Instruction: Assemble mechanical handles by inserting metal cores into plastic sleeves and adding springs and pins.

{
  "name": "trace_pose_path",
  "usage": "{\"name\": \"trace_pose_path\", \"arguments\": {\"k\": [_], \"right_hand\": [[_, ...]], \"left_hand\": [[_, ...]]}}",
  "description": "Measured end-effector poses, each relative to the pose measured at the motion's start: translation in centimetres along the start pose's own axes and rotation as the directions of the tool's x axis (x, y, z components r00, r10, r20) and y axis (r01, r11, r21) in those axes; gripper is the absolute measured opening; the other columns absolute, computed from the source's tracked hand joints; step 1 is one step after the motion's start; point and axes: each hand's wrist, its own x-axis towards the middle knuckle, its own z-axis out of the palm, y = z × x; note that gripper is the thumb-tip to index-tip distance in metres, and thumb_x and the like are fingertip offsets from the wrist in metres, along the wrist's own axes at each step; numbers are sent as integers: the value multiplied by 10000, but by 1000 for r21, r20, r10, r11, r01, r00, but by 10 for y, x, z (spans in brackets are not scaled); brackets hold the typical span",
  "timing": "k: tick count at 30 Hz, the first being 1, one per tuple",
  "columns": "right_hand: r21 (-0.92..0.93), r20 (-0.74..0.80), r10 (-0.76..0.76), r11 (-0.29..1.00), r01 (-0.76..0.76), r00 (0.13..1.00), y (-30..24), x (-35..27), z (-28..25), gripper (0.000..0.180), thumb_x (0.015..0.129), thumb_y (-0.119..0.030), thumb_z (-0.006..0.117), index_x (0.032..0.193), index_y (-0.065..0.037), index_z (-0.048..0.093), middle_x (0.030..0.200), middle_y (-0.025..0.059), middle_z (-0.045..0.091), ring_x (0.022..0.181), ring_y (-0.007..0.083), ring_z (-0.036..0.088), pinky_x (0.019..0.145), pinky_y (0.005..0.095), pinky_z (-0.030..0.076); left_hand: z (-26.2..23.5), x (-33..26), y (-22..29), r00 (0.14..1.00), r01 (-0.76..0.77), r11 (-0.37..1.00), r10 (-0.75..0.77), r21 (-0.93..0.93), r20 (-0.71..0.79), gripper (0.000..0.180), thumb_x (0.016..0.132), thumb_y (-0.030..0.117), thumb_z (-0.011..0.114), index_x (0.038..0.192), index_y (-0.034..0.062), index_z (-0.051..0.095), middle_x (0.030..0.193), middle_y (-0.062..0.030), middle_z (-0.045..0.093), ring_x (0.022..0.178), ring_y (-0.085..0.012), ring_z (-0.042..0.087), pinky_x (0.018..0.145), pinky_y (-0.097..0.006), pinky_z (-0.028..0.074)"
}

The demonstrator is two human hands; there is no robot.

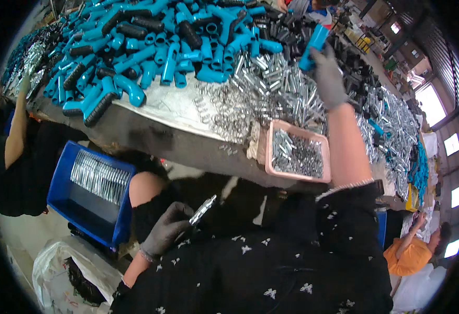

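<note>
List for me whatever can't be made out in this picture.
- Head view: the lower end of the slim silver metal part, hidden by the grey-gloved left hand.
- Head view: one side of the teal tubular piece, covered by the grey-gloved right hand.
- Head view: details of the tiny silver metal pieces in the pink rectangular tray, too small.
- Head view: the person at the top, cut off by the upper edge.

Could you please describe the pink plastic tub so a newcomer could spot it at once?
Start at the long worktable heaped with teal hollow parts and silver metal tubes. At its near edge, just left of the bare right forearm, sits a rectangular pink plastic tub of small silver metal pieces. Its pink walls set it apart from the loose heaps nearby.
</note>
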Motion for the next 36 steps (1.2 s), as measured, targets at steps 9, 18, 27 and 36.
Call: {"name": "trace_pose_path", "arguments": {"k": [9,18,27,36], "right_hand": [[-201,584,186,976,-82,790,-4,-245,-71,254,841,-74,742,1067,-36,633,1052,45,620,792,99,598,657,254,508],[77,359,518,812,-578,776,34,-313,-60,164,918,-84,690,1062,-32,631,931,53,669,671,68,601,544,214,485],[176,555,428,778,-603,713,45,-328,-39,154,915,-68,704,1043,-25,631,910,74,674,721,113,667,608,244,563],[220,565,434,740,-635,701,52,-334,-21,131,951,-118,678,1031,-40,609,898,61,658,750,113,654,651,269,556]], "left_hand": [[50,21,22,984,159,982,-150,-100,96,108,939,145,600,1021,78,575,858,5,585,700,-67,546,598,-235,462],[86,36,17,949,230,973,-230,25,214,99,942,147,609,1001,74,577,874,5,606,671,-63,551,578,-229,452],[108,46,12,950,232,904,-291,360,117,259,1010,216,583,1193,34,605,1027,-17,621,892,-96,554,781,-279,480],[121,52,16,954,-64,957,-25,283,299,514,1010,430,606,1294,4,568,1074,-36,636,974,-112,562,892,-275,469]]}}
